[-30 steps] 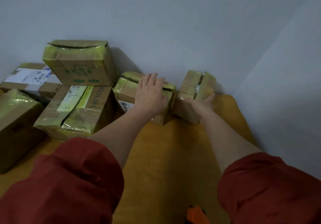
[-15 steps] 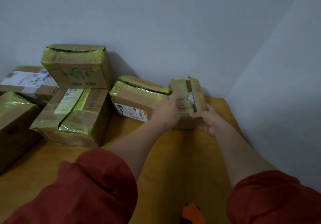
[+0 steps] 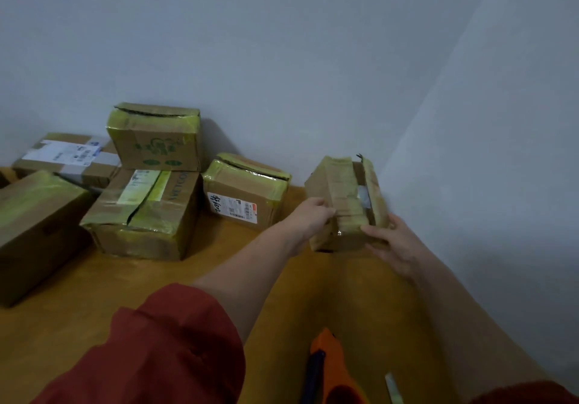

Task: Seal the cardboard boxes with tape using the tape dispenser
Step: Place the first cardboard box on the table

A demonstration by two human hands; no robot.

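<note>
- While both hands work farther up the yellow table (image 3: 219,294), an orange tape dispenser (image 3: 329,369) lies untouched at the near edge, between the person's forearms and partly cut off by the frame. A pale narrow strip (image 3: 391,386) lies just to its right, too small to identify.
- A red sleeve (image 3: 163,350) covers the left upper arm; the forearm is bare.
- Reaching forward, the left hand (image 3: 313,215) grips the left edge of a small box (image 3: 344,190), fingers curled onto its taped top.
- Opposite it, the right hand (image 3: 388,240) clasps the box's near right corner, fingers laid across the near face.
- Held between the two hands, the small box sits tilted close to the right-hand wall (image 3: 485,152), wrapped in yellowish tape, with a dark gap along its top seam. Whether its base touches the table cannot be told.
- At the left edge stands a taped brown box (image 3: 34,225), partly out of frame.
- Just beside it, a large box (image 3: 144,218) bears lettering on its side and a pale label on top.
- Right of that, and apart from the small box, a labelled box (image 3: 247,190) shows a white shipping label on its near face.
- Stacked on the large box's rear part is a green-printed box (image 3: 156,140), its top flap bowed.
- Behind, at far left, a flat box (image 3: 69,159) carries a white label and grey tape.
- Backing the row is a plain grey rear wall (image 3: 250,43).
</note>
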